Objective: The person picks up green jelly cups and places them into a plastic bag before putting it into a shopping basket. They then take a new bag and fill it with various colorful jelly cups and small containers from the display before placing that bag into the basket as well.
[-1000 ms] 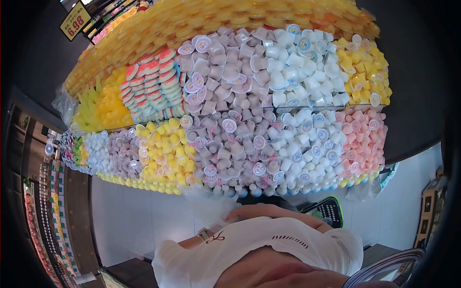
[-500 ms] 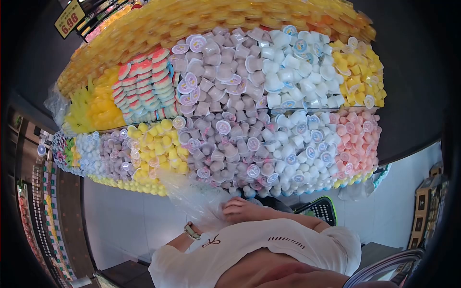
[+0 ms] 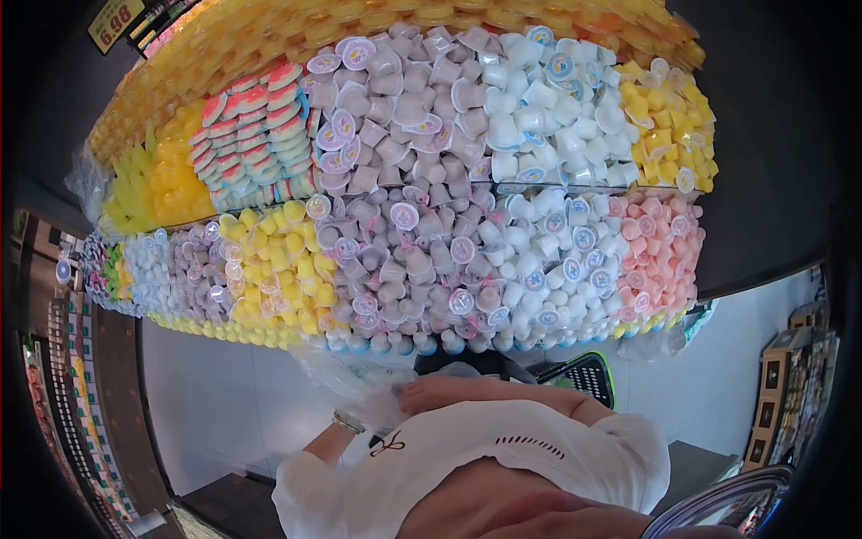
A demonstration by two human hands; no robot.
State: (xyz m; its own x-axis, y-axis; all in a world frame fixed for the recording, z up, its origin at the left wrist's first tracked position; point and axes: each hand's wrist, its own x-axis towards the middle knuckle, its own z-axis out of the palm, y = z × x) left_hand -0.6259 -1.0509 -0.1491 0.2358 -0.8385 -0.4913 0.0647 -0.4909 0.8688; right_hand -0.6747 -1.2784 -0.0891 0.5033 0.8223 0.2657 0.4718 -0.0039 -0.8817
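A clear plastic bag (image 3: 350,373) hangs at my waist, in front of the white shirt (image 3: 458,440). My right hand (image 3: 429,393) reaches across from the right, with its fingers curled on the bag. My left hand (image 3: 375,415) is mostly covered by the crinkled plastic, so its fingers cannot be made out. A watch (image 3: 348,422) circles the left wrist. Just beyond the bag, small jelly cups fill the display: yellow ones (image 3: 278,265), purple ones (image 3: 409,269) and white ones (image 3: 557,256).
Pink jelly cups (image 3: 660,251) lie at the right end. Flat red-and-white packs (image 3: 251,135) are stacked behind, below a row of orange-yellow cups (image 3: 359,27). A black basket with a green rim (image 3: 588,377) is right of my hands. A price sign (image 3: 115,25) stands far left.
The bag is bunched lower and closer to my body, and both hands have drawn slightly left. The display sits a little higher and further left in view.
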